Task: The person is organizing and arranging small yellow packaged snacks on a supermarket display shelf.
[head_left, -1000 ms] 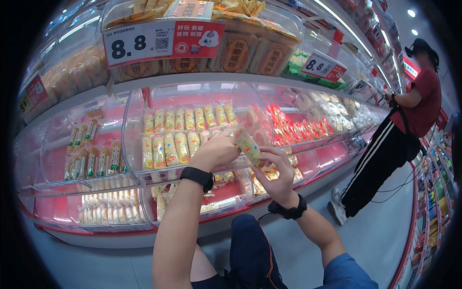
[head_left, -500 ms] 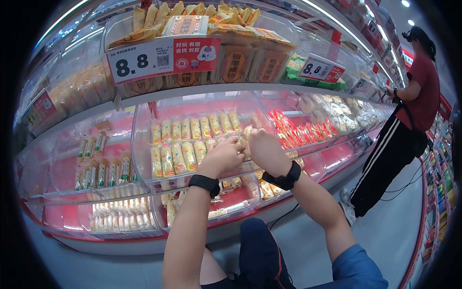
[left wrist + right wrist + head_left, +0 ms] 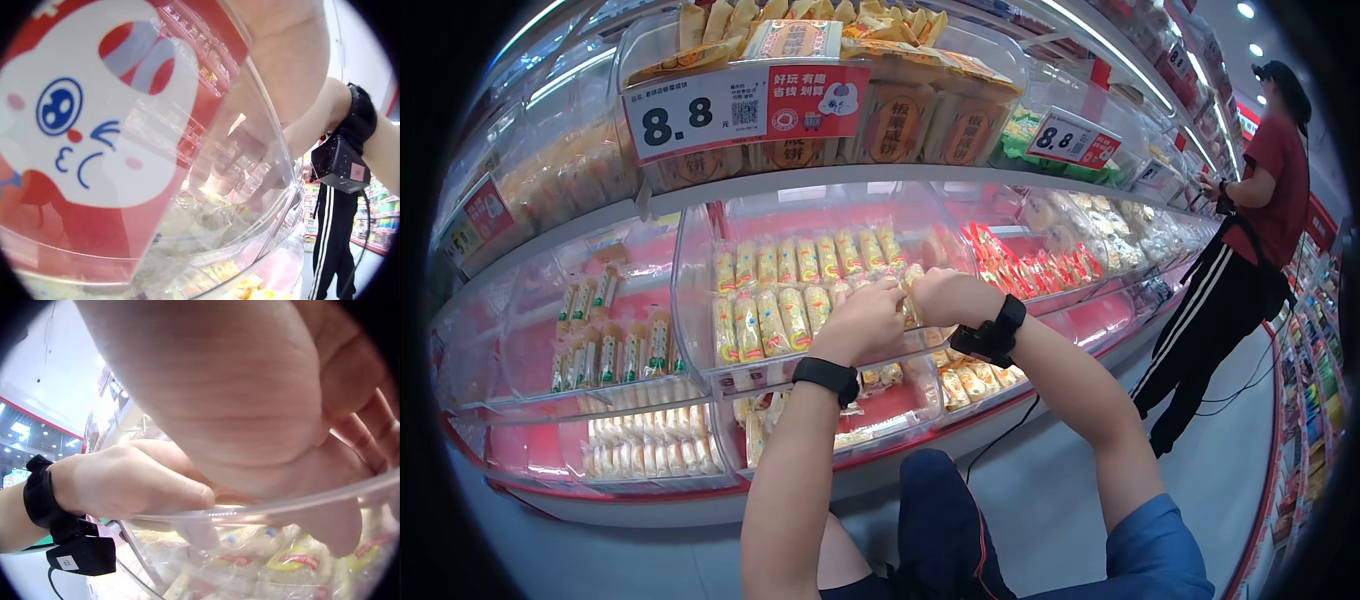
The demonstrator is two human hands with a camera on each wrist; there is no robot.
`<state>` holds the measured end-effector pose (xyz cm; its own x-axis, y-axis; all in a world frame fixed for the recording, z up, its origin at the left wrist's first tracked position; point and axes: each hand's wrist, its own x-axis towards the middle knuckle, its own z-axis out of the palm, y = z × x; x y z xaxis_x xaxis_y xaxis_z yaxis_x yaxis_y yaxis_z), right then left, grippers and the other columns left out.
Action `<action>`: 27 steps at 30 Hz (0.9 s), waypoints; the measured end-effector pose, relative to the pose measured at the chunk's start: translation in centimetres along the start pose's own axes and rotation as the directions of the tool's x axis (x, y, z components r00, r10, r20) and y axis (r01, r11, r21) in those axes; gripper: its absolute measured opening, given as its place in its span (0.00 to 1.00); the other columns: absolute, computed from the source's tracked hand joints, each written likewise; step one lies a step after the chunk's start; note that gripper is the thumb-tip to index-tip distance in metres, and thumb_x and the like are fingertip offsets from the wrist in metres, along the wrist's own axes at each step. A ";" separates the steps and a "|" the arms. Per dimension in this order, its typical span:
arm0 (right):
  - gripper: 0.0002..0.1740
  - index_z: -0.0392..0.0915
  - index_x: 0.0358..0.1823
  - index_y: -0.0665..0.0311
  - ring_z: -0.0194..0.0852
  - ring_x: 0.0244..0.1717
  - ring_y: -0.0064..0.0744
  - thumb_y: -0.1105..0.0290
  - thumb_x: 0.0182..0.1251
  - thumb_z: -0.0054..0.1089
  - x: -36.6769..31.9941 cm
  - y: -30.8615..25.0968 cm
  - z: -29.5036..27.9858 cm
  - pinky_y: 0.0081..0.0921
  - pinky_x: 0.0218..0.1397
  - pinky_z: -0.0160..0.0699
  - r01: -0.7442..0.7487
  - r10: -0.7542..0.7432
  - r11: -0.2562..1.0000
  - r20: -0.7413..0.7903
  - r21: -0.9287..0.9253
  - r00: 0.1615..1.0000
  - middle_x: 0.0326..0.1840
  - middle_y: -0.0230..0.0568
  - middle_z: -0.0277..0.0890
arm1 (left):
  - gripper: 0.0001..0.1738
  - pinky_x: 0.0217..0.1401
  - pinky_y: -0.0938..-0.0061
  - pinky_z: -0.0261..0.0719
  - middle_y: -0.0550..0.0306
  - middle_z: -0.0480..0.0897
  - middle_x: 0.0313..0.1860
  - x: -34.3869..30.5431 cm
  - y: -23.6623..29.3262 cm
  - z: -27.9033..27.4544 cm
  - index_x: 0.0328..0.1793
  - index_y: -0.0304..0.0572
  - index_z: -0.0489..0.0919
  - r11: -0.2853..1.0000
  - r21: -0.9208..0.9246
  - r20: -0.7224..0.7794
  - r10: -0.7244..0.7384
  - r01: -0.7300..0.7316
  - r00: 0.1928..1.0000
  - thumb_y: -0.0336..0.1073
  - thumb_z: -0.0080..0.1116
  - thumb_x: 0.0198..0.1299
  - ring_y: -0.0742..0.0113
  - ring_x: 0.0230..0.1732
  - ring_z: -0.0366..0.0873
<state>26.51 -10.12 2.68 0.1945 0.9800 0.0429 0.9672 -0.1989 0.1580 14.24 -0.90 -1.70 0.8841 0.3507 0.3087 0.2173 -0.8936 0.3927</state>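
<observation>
Two rows of pale yellow snack rolls in clear wrappers point(image 3: 793, 318) stand in a clear plastic bin point(image 3: 700, 345). At the right end of the front row, my right hand point(image 3: 945, 297) holds one wrapped snack roll point(image 3: 913, 274), its top showing beside the fingers. My left hand point(image 3: 862, 322) reaches over the bin's front wall beside it, its fingers close to the right hand and over the row. In the right wrist view, the left hand point(image 3: 134, 481) has its thumb at the bin's rim. I cannot tell whether its hidden fingertips grip a roll.
Above the bin juts a shelf with a price sign point(image 3: 745, 110) and packs of biscuits. Red-wrapped snacks point(image 3: 1040, 262) fill the bin to the right; green-labelled rolls point(image 3: 608, 355) stand to the left. A person in a red shirt point(image 3: 1280, 190) stands in the aisle.
The snack roll, earlier raised between both hands above the bin, went down into the right end of the front row with my right hand. Over the last half second, the hands barely moved.
</observation>
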 end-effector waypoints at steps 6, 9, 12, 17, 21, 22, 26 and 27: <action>0.12 0.80 0.36 0.72 0.80 0.43 0.48 0.70 0.55 0.57 0.9 0.2 -0.5 0.38 0.44 0.81 -0.082 0.084 0.993 -0.025 0.082 0.996 0.39 0.57 0.79 | 0.15 0.53 0.60 0.71 0.54 0.76 0.49 0.0 0.0 -0.3 0.46 0.42 0.78 1.000 0.009 0.027 0.008 -0.008 1.000 0.35 0.43 0.56 0.52 0.52 0.74; 0.12 0.81 0.35 0.71 0.81 0.42 0.49 0.70 0.53 0.60 1.3 -0.1 -0.1 0.38 0.44 0.81 -0.085 0.083 0.995 0.032 0.059 0.996 0.38 0.57 0.79 | 0.17 0.55 0.61 0.70 0.54 0.76 0.51 0.0 0.2 -0.4 0.47 0.42 0.79 1.000 0.012 0.040 -0.009 0.009 0.999 0.34 0.44 0.55 0.53 0.54 0.73; 0.11 0.81 0.31 0.71 0.81 0.41 0.49 0.69 0.51 0.61 2.2 0.5 1.1 0.37 0.44 0.82 -0.026 0.026 0.998 0.002 0.051 1.000 0.37 0.58 0.79 | 0.19 0.58 0.62 0.69 0.53 0.75 0.55 0.1 -0.1 -0.2 0.50 0.41 0.79 1.000 -0.012 0.030 -0.007 0.007 1.000 0.33 0.44 0.54 0.53 0.56 0.72; 0.13 0.81 0.31 0.72 0.81 0.41 0.49 0.67 0.50 0.64 2.6 0.4 1.1 0.36 0.44 0.82 -0.021 0.022 0.998 -0.004 0.058 1.000 0.36 0.58 0.79 | 0.21 0.62 0.63 0.68 0.51 0.74 0.58 0.4 -0.2 -0.1 0.53 0.40 0.78 0.999 -0.036 0.069 -0.023 0.026 0.997 0.32 0.44 0.53 0.53 0.58 0.71; 0.14 0.81 0.32 0.73 0.81 0.41 0.48 0.67 0.49 0.64 1.9 -0.6 -1.5 0.37 0.44 0.82 -0.114 0.105 0.990 0.105 0.083 0.989 0.37 0.59 0.79 | 0.21 0.62 0.64 0.68 0.52 0.74 0.59 0.0 0.4 -0.8 0.53 0.41 0.79 0.999 -0.021 0.078 -0.044 0.046 0.996 0.32 0.44 0.54 0.53 0.59 0.71; 0.14 0.81 0.32 0.73 0.81 0.42 0.48 0.67 0.50 0.63 1.8 -0.7 -1.9 0.37 0.44 0.82 -0.164 0.141 0.979 0.174 0.123 0.974 0.37 0.59 0.79 | 0.21 0.62 0.64 0.67 0.52 0.73 0.59 0.0 0.4 -0.8 0.53 0.41 0.79 0.999 -0.018 0.073 -0.038 0.040 0.997 0.32 0.44 0.54 0.53 0.59 0.71; 0.15 0.80 0.34 0.74 0.81 0.44 0.48 0.67 0.51 0.62 2.0 -0.2 -1.4 0.38 0.46 0.81 -0.215 0.171 0.961 0.240 0.174 0.956 0.39 0.60 0.79 | 0.20 0.62 0.62 0.67 0.52 0.73 0.59 -0.1 0.8 -1.1 0.53 0.42 0.79 0.998 0.014 0.104 -0.068 0.067 0.992 0.33 0.44 0.55 0.54 0.59 0.71; 0.15 0.80 0.34 0.74 0.80 0.44 0.49 0.67 0.51 0.62 1.9 -0.2 -1.0 0.38 0.46 0.81 -0.188 0.153 0.968 0.206 0.165 0.967 0.39 0.60 0.79 | 0.20 0.62 0.62 0.66 0.53 0.73 0.60 -0.1 0.7 -1.0 0.53 0.42 0.79 0.998 0.016 0.104 -0.067 0.066 0.992 0.33 0.44 0.55 0.54 0.59 0.71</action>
<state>26.55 -8.23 3.68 0.3695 0.9190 -0.1374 0.9267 -0.3753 -0.0183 13.90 -1.28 -0.63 0.9056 0.3790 0.1902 0.2818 -0.8731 0.3979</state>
